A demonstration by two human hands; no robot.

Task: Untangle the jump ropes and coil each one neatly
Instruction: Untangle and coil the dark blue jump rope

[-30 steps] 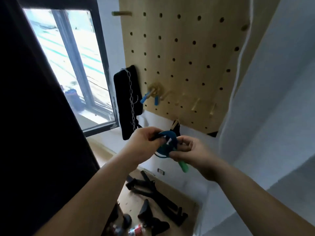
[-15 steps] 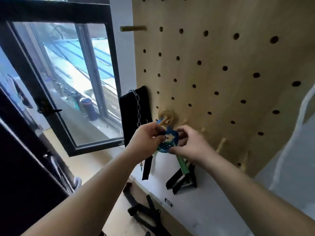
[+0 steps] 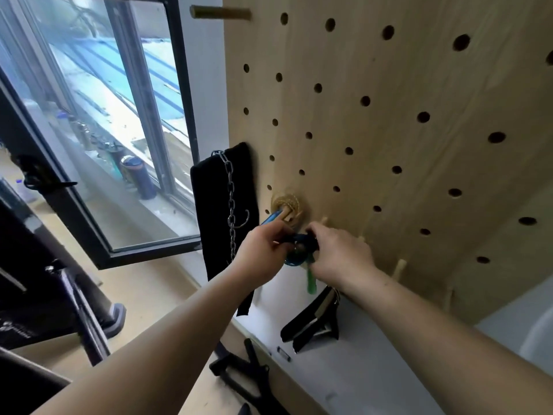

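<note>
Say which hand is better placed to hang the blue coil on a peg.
Probably right: the right hand holds the blue coil just below a bare peg; the left hand is beside the tan rope.

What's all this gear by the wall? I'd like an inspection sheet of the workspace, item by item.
Surface: wooden pegboard with pegs.
Job's things: blue jump rope, coiled, with its green handle hanging below; tan rope coil on a peg.
Clutter: black strap with chain; black grips on the floor.
Hands: left hand and right hand both grip the blue jump rope.
Cables: nothing seen.
Surroundings: window at left.
</note>
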